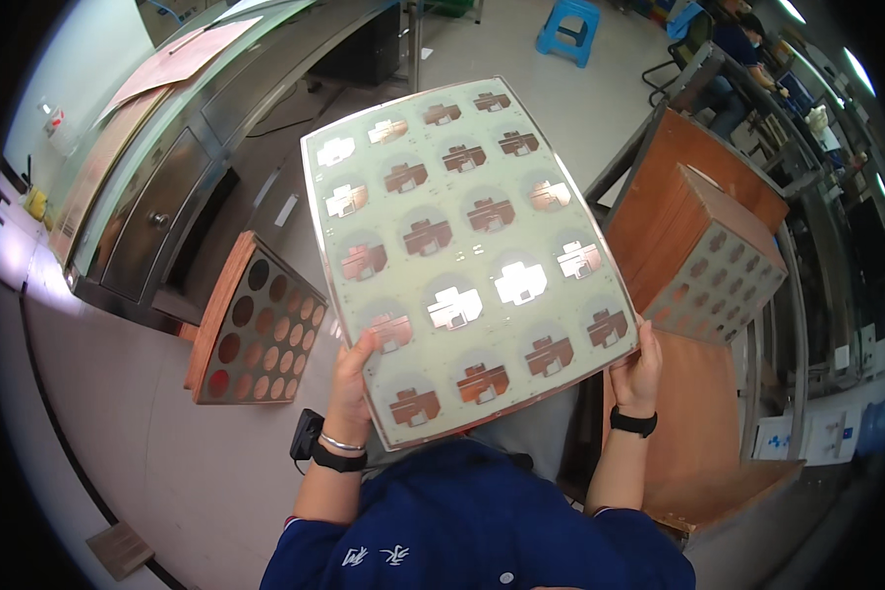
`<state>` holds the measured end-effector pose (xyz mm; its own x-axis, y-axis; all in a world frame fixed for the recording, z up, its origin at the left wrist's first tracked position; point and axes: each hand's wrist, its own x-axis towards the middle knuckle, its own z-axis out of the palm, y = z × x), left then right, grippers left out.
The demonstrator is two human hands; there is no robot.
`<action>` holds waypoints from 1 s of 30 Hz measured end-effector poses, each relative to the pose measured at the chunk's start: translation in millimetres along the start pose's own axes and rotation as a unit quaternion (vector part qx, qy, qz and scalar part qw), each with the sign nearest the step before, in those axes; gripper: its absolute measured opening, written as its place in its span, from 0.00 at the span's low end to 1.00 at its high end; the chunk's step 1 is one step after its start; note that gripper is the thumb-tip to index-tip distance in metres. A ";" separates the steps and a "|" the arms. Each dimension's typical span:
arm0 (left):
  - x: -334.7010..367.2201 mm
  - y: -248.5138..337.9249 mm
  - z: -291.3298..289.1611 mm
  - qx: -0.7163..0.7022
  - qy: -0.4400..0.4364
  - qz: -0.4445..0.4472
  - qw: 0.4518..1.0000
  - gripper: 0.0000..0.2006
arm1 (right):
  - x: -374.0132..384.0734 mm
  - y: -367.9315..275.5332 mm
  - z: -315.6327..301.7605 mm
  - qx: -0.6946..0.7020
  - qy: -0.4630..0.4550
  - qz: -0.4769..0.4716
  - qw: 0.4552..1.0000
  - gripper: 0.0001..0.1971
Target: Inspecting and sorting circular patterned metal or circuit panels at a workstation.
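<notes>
Between my two hands I hold up a large pale green circuit board panel (472, 236), tilted in front of my body. Rows of copper-coloured patterns cover its face, and a few of them glare white with reflected light. My left hand (351, 379) grips the lower left edge, its thumb lying on the face. At the lower right edge my right hand (641, 366) is closed round the border. The fingers behind the panel are hidden. Whether it is one sheet or several together, I cannot tell.
A stack of similar panels (723, 261) leans on a wooden-backed rack (649, 211) at the right. On the left stand a board with round copper discs (265, 329) and a metal desk (152, 216). Farther off are a blue stool (568, 31) and a seated person (733, 74).
</notes>
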<state>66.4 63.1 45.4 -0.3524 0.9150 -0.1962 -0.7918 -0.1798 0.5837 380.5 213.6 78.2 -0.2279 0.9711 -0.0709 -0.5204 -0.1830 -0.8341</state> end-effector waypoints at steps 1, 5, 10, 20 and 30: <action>-2.2 0.9 1.6 -0.003 0.012 -0.002 1.000 0.23 | -2.7 -4.6 -4.7 -0.055 -0.034 0.000 0.998 0.22; -6.5 6.0 0.1 -0.006 0.024 -0.019 1.000 0.21 | -12.8 -7.1 -1.1 -0.070 -0.045 0.017 0.996 0.23; -9.7 9.2 -5.1 -0.010 0.035 -0.015 0.999 0.20 | -13.5 1.2 -22.5 -0.065 -0.062 0.031 0.995 0.26; -5.0 21.5 -9.4 0.063 -0.108 -0.060 0.990 0.22 | 32.7 4.1 -12.4 0.075 -0.112 0.121 0.983 0.26; 4.2 3.0 27.3 -0.192 -0.071 0.053 0.977 0.33 | 26.6 30.9 -5.8 0.151 -0.043 -0.030 0.987 0.18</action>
<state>76.1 76.2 67.8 -0.3919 0.9197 -0.0242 -0.8927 -0.3738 0.2516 363.1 234.7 47.3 -0.2509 0.9675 0.0313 -0.7533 -0.1749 -0.6340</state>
